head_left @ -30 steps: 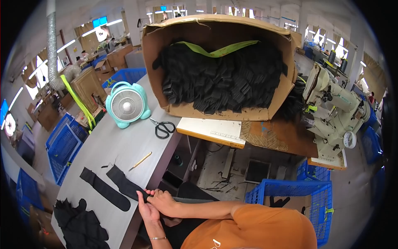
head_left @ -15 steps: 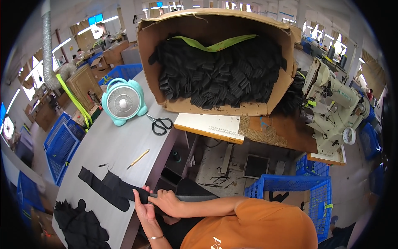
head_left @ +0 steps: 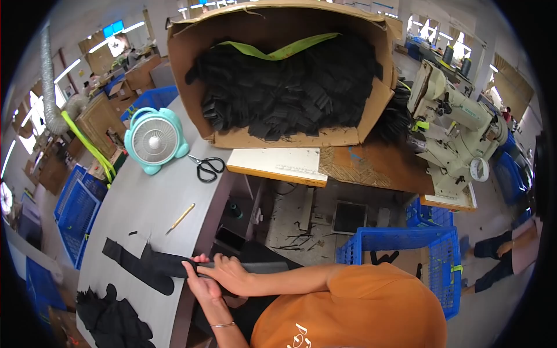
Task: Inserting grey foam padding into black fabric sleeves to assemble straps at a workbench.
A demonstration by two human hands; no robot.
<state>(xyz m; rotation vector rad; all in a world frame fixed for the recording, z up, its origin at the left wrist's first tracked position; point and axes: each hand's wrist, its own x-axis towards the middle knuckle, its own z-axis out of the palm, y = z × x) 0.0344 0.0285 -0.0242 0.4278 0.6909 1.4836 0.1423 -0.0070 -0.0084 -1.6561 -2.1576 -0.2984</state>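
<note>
A black sock (head_left: 168, 264) stretches from the table's near edge into my two hands. My left hand (head_left: 202, 285) is closed around its near part, thumb up and palm turned inward. Beside it, my right hand (head_left: 229, 275) grips the same sock from above, fingers pressed against the left hand's fingers. A flat dark-grey strip, like a board (head_left: 264, 267), sticks out to the right from under the right hand; whether it runs inside the sock is hidden. Another black sock (head_left: 136, 267) lies on the table, partly alongside the held one.
On the grey table (head_left: 139, 203) are a black heap of socks (head_left: 116, 319), a yellowish pen-like tool (head_left: 181, 218), black-handled scissors (head_left: 208, 168) and a turquoise fan (head_left: 155, 140). Beyond stands a carton (head_left: 284, 139) of black pieces; a sewing machine (head_left: 458, 133) and blue crate (head_left: 400, 235) are right.
The whole view has shifted, so the surroundings sit further left and mostly higher. Both hands keep hold of the sock, nearly in place. A person's arm and legs have appeared at the right edge.
</note>
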